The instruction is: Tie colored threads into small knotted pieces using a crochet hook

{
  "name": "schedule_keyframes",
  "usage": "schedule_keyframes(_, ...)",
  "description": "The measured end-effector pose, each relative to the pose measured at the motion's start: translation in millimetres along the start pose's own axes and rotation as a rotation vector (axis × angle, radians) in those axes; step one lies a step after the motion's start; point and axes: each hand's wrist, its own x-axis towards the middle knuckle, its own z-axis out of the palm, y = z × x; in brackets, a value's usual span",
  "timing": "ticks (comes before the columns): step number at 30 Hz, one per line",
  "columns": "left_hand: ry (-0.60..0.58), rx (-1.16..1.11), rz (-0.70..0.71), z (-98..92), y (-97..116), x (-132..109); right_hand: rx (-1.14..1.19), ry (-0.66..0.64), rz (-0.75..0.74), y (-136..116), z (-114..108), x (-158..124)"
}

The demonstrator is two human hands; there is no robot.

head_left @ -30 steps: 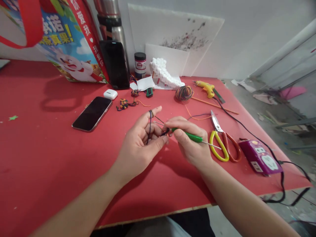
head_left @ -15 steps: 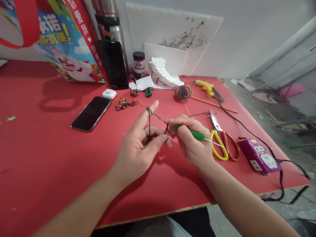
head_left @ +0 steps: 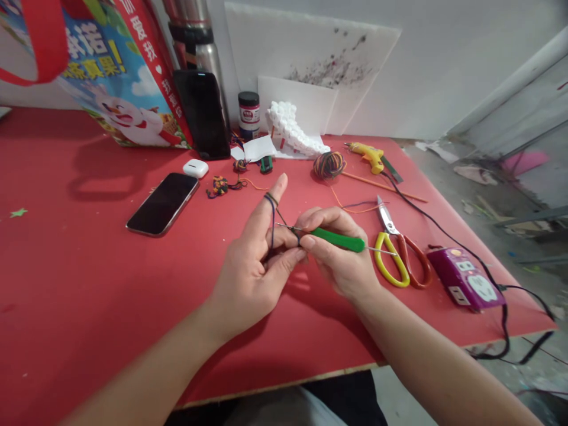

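Observation:
My right hand [head_left: 339,251] grips a crochet hook [head_left: 339,239] by its green handle, with the thin metal end pointing left and a second metal tip sticking out to the right. Dark yarn [head_left: 273,222] is wound round the raised index finger of my left hand [head_left: 255,263] and runs across to the hook's tip. The thumb and other fingers of my left hand pinch the yarn close to the hook, where a small dark loop shows. Both hands nearly touch above the red table [head_left: 133,307]. The exact stitch is too small to make out.
Scissors [head_left: 393,260] and a purple box [head_left: 465,278] with a black cable lie to the right. Behind are a yarn ball [head_left: 329,165], a glue gun [head_left: 366,155] and a small crocheted piece [head_left: 219,186]. A phone [head_left: 164,204] and white earphone case [head_left: 196,168] lie left.
The hook's handle has swung to lie flatter, and its tip has moved slightly left and down. My right hand has come closer to my left fingertips.

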Motion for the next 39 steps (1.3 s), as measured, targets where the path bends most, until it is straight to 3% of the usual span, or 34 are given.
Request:
schedule_keyframes(4,0.010,0.004,0.013,0.2,-1.1,-1.5,0.019,0.005,0.006,-1.7,-0.2,0.1)
schedule_keyframes(7,0.086,-0.060,0.009,1.4,-0.8,-1.0,0.059,0.023,-0.006,-2.8,0.9,0.0)
schedule_keyframes(15,0.220,-0.159,-0.004,-0.1,-1.8,7.8,0.063,0.200,0.025,-1.6,6.5,2.6)
schedule_keyframes(21,0.126,-0.514,-0.193,-0.2,-6.2,13.7,0.075,0.197,0.025,0.1,6.5,2.4)
schedule_keyframes(25,0.032,-0.595,-0.304,-1.8,-6.0,15.3,0.055,0.180,-0.001,2.4,4.7,0.9)
schedule_keyframes(39,0.089,-0.426,-0.170,-0.4,-7.8,11.3,-0.094,0.010,-0.108,3.5,6.1,-5.8)
